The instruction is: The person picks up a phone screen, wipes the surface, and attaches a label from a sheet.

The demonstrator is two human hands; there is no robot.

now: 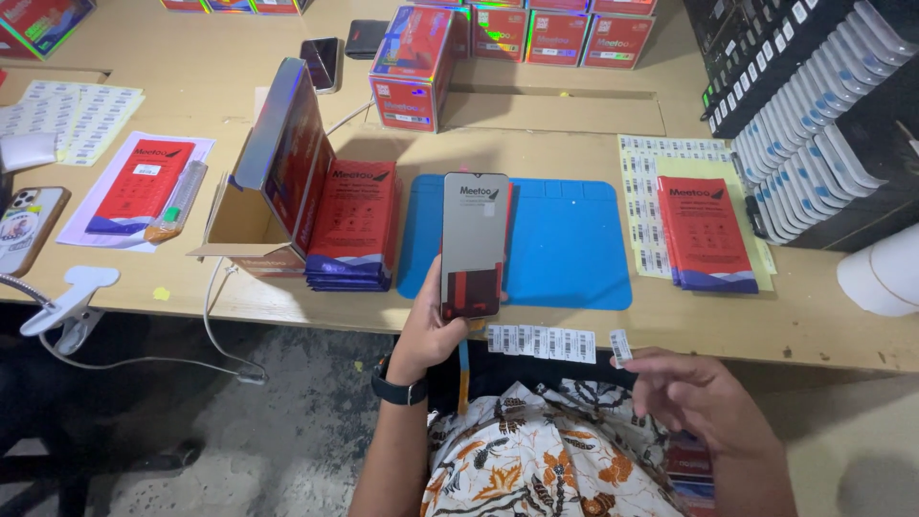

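My left hand (428, 330) holds a phone screen panel (473, 239) upright by its lower end, above the front edge of a blue work mat (565, 239). A black watch sits on that wrist. My right hand (684, 388) pinches a small white barcode sticker (620, 347) between thumb and fingers, just off the table's front edge. A strip of several barcode stickers (541, 342) lies on the table edge between the two hands.
A stack of red flat packs (354, 230) leans by an open cardboard box (273, 182) on the left. More red packs (706, 235) lie on sticker sheets (651, 191) at right. Red boxes (412, 67), a phone (29, 225) and a rack of white parts (814, 153) surround the mat.
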